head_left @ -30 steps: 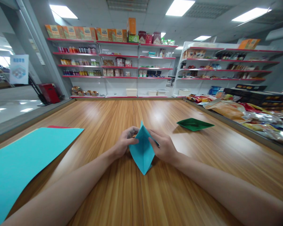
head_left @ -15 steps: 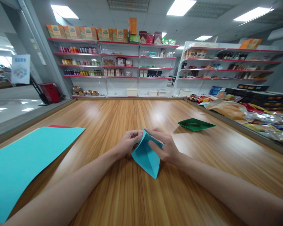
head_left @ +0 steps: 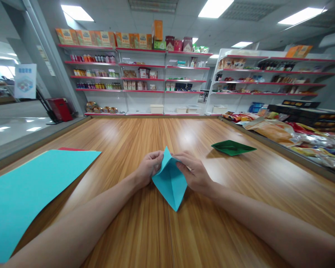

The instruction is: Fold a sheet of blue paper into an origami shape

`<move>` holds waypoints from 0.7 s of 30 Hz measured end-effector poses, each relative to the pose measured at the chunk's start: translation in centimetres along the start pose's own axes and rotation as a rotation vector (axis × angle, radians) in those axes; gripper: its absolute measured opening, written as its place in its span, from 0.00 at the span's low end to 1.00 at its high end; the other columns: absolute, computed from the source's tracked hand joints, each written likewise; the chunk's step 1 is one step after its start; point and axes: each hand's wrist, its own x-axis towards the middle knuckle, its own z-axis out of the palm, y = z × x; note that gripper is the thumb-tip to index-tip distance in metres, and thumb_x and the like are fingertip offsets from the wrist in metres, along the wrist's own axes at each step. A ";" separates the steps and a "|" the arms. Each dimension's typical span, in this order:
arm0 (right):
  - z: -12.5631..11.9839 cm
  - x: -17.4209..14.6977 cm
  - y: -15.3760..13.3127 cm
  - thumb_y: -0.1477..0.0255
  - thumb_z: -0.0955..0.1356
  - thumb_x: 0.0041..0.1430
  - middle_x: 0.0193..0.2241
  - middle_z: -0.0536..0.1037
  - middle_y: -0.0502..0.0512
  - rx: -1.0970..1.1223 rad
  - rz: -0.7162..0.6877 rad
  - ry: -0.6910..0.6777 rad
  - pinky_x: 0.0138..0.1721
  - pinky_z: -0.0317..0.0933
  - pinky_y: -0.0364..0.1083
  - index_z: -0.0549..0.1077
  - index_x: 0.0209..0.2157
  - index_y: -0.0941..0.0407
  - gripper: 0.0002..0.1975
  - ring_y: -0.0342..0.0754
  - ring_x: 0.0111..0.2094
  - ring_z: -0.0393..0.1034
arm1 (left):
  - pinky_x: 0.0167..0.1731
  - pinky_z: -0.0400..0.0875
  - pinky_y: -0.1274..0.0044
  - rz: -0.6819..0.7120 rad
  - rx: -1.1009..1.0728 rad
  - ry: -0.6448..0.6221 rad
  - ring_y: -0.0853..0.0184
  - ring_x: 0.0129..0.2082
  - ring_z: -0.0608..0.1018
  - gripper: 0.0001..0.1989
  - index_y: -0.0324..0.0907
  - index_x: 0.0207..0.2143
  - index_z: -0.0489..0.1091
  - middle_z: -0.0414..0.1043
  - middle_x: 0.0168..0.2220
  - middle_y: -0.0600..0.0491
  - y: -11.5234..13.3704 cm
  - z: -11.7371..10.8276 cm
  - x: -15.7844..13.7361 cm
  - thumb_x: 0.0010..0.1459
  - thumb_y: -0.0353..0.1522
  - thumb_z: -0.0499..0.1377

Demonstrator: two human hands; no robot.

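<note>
A folded sheet of light-blue paper (head_left: 171, 182) is between my two hands at the middle of the wooden table. One pointed corner rises at the top and another points down toward me, with a crease running along its middle. My left hand (head_left: 150, 166) pinches its left edge near the upper part. On the other side, my right hand (head_left: 194, 170) grips the upper right edge, thumb toward me and fingers behind. Some fingertips are hidden by the paper. To the right lies a folded dark-green paper boat (head_left: 233, 148), apart from my hands.
Large light-blue sheets (head_left: 41, 182) lie at the left, with a red sheet (head_left: 71, 149) peeking out behind. A raised edge (head_left: 279, 154) borders the table; packaged snacks (head_left: 273, 130) are piled beyond it on the right. Stocked shelves (head_left: 142, 67) stand at the back.
Both hands have shifted slightly left. The light-blue paper has turned and opened wider, its top point now standing up between my hands.
</note>
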 end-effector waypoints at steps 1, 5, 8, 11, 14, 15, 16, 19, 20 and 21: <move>-0.1 0.1 0.0 0.74 0.60 0.64 0.42 0.76 0.57 0.005 -0.022 -0.008 0.44 0.64 0.53 0.71 0.46 0.53 0.13 0.50 0.42 0.68 | 0.24 0.61 0.79 0.001 -0.007 -0.010 0.71 0.23 0.69 0.17 0.38 0.26 0.69 0.65 0.22 0.55 0.1 0.0 0.0 0.48 0.43 0.65; -0.7 0.4 -0.1 0.76 0.60 0.63 0.42 0.73 0.59 0.020 -0.061 -0.066 0.45 0.62 0.54 0.71 0.42 0.54 0.11 0.51 0.44 0.65 | 0.22 0.58 0.81 0.008 -0.009 -0.079 0.74 0.21 0.65 0.15 0.37 0.24 0.69 0.63 0.22 0.56 0.4 0.2 -0.1 0.52 0.40 0.64; -1.3 0.6 -0.6 0.75 0.61 0.61 0.44 0.70 0.61 0.015 -0.046 -0.116 0.47 0.61 0.55 0.70 0.37 0.56 0.07 0.53 0.48 0.62 | 0.21 0.56 0.82 0.015 0.060 -0.110 0.75 0.20 0.63 0.15 0.37 0.25 0.70 0.62 0.22 0.57 0.7 0.6 -0.2 0.53 0.40 0.62; -1.6 0.5 -0.9 0.72 0.64 0.59 0.47 0.67 0.62 -0.013 -0.059 -0.147 0.50 0.59 0.57 0.70 0.34 0.56 0.04 0.55 0.52 0.59 | 0.24 0.57 0.81 -0.003 0.128 -0.107 0.74 0.22 0.66 0.14 0.36 0.30 0.73 0.67 0.26 0.55 0.9 0.9 -0.2 0.52 0.41 0.63; -1.4 0.4 -1.1 0.71 0.66 0.58 0.52 0.64 0.61 -0.077 -0.033 -0.080 0.49 0.59 0.58 0.72 0.32 0.56 0.04 0.56 0.53 0.59 | 0.28 0.60 0.79 -0.012 0.135 -0.082 0.71 0.26 0.69 0.15 0.37 0.33 0.74 0.69 0.29 0.53 0.9 1.0 -0.1 0.52 0.42 0.63; -1.3 0.4 -1.1 0.71 0.66 0.58 0.53 0.63 0.61 -0.092 -0.021 -0.052 0.48 0.60 0.57 0.72 0.32 0.56 0.04 0.56 0.52 0.59 | 0.29 0.61 0.79 -0.009 0.132 -0.070 0.70 0.27 0.70 0.16 0.37 0.32 0.74 0.70 0.30 0.52 0.8 1.0 -0.1 0.52 0.42 0.63; -1.3 0.4 -1.2 0.71 0.66 0.59 0.54 0.63 0.61 -0.098 -0.012 -0.033 0.47 0.60 0.57 0.73 0.31 0.56 0.04 0.56 0.52 0.60 | 0.30 0.62 0.79 -0.005 0.129 -0.060 0.70 0.27 0.70 0.16 0.37 0.32 0.74 0.70 0.30 0.52 0.8 0.9 0.0 0.52 0.42 0.63; -1.1 0.5 -1.4 0.72 0.66 0.59 0.53 0.62 0.61 -0.095 -0.023 -0.040 0.46 0.61 0.56 0.73 0.30 0.57 0.05 0.55 0.51 0.60 | 0.32 0.63 0.78 -0.010 0.117 -0.064 0.69 0.30 0.71 0.16 0.37 0.34 0.75 0.70 0.33 0.51 0.6 0.6 0.1 0.52 0.42 0.63; -1.1 0.6 -1.4 0.72 0.66 0.59 0.53 0.62 0.61 -0.097 -0.030 -0.048 0.46 0.61 0.56 0.73 0.29 0.57 0.06 0.55 0.50 0.60 | 0.32 0.63 0.78 -0.016 0.114 -0.071 0.68 0.30 0.71 0.16 0.37 0.34 0.75 0.70 0.33 0.50 0.5 0.5 0.1 0.52 0.42 0.63; -1.2 0.6 -1.5 0.73 0.66 0.59 0.53 0.62 0.61 -0.100 -0.036 -0.056 0.46 0.61 0.56 0.74 0.30 0.57 0.06 0.55 0.50 0.60 | 0.32 0.63 0.78 -0.023 0.113 -0.078 0.68 0.30 0.71 0.17 0.36 0.35 0.75 0.70 0.33 0.50 0.5 0.5 0.1 0.52 0.42 0.63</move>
